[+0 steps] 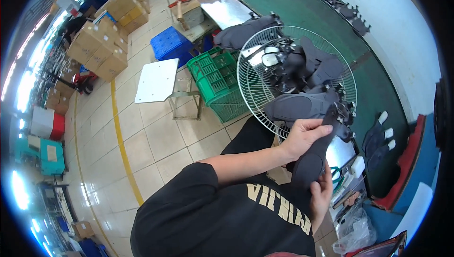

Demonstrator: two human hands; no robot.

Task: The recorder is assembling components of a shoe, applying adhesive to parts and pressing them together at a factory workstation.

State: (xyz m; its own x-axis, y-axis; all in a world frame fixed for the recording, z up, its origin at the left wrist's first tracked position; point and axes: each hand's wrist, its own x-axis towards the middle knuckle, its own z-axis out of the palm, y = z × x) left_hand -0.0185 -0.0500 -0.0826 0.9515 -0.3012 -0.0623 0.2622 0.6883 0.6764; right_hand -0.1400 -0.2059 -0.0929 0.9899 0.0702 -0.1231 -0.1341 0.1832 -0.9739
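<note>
In front of my body I hold a long dark grey sole-shaped padded piece (309, 165), tilted, its upper end near a wire basket (242, 84). My left hand (305, 139) grips its upper part, with the thumb lying on top. My right hand (322, 191) is closed on the lower right edge, its fingers partly behind the piece. Inside the round metal basket, several similar grey pieces (295, 105) with black buckle-like fittings lie heaped. Teal-handled scissors (336, 175) lie just right of the held piece.
Left of the basket stand a green plastic crate (213, 84), a white-topped stool (157, 81) and a blue bin (171, 44). More grey pieces (246, 32) lie on the green bench (283, 4). A clear plastic bag (357, 233) sits at lower right. Cardboard boxes (101, 51) are stacked at far left.
</note>
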